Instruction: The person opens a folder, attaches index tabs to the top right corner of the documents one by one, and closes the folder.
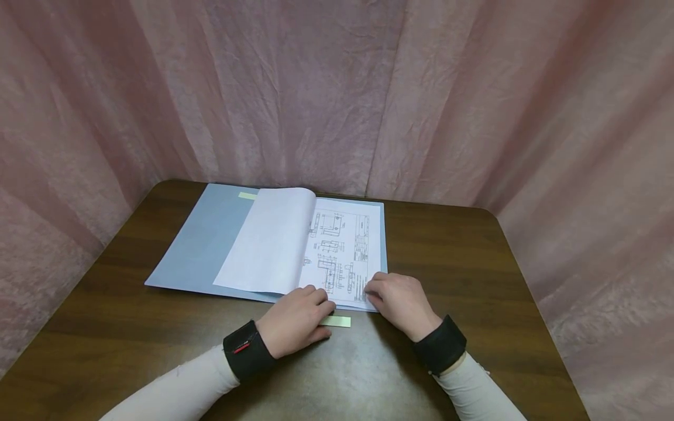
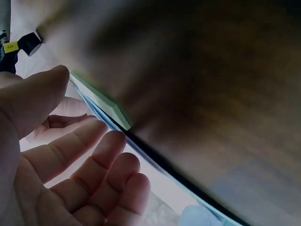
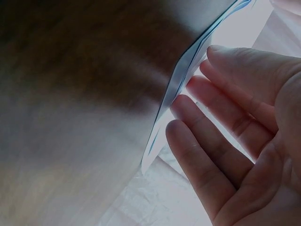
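Observation:
A light blue folder (image 1: 195, 248) lies spread on the table, with white sheets on its right side. One blank white page (image 1: 268, 240) is turned over to the left, bending up near the middle. Beneath it shows a page with technical drawings (image 1: 337, 245). My left hand (image 1: 297, 320) rests at the folder's front edge, fingers loosely bent, beside a pale green strip (image 1: 337, 321). In the left wrist view its thumb stands apart from the fingers. My right hand (image 1: 402, 301) is at the lower right corner of the sheets, its fingertips (image 3: 181, 106) right at the paper's edge.
The folder lies on a brown wooden table (image 1: 447, 251) with rounded back corners. Another pale green strip (image 1: 247, 196) sits on the folder's upper left part. Pink curtains (image 1: 326, 88) hang behind and at both sides. Black bands (image 1: 441, 345) wrap both wrists.

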`<state>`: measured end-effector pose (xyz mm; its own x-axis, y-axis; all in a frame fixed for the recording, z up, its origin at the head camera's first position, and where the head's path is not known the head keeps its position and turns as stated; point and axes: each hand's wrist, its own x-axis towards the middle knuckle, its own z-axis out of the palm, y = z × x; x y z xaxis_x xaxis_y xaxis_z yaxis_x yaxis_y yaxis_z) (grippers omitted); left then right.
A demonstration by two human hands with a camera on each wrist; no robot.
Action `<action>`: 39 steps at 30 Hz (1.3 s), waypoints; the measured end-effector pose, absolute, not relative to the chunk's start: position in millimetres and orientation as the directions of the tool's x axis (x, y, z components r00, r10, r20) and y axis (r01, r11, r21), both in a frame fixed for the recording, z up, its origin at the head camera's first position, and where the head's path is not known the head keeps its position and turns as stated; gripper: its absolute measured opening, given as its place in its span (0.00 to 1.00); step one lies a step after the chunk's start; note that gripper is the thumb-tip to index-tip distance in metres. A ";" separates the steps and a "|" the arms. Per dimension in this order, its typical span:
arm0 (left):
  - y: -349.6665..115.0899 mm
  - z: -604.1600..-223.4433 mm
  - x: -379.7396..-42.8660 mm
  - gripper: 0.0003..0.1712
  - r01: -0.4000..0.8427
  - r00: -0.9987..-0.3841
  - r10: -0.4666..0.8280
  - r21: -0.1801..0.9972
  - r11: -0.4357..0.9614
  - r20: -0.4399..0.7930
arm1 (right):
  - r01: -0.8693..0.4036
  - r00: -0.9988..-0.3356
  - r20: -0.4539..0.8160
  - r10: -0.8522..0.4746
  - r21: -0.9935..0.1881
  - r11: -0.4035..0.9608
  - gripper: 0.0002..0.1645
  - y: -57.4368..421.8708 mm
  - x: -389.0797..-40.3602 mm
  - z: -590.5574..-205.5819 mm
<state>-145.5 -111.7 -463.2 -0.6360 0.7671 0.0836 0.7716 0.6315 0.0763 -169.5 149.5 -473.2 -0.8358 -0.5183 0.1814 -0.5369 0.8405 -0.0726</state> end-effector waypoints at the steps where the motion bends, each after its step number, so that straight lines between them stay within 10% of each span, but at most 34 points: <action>1: -112.0 -464.1 -144.7 0.23 0.770 -0.638 0.766 0.081 0.632 0.083 | -0.537 -0.836 0.184 -0.518 -0.073 0.840 0.10 149.5 -169.5 -473.4; 39: -111.0 -465.6 -147.1 0.17 0.746 -0.666 0.742 0.068 0.663 0.073 | -0.548 -0.826 0.219 -0.520 -0.093 0.831 0.07 150.8 -169.3 -473.9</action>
<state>-147.1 -111.0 -465.6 -0.6661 0.7422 0.0732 0.7458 0.6627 0.0678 -169.3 150.8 -473.9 -0.8259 -0.5198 0.2186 -0.5478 0.8315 -0.0926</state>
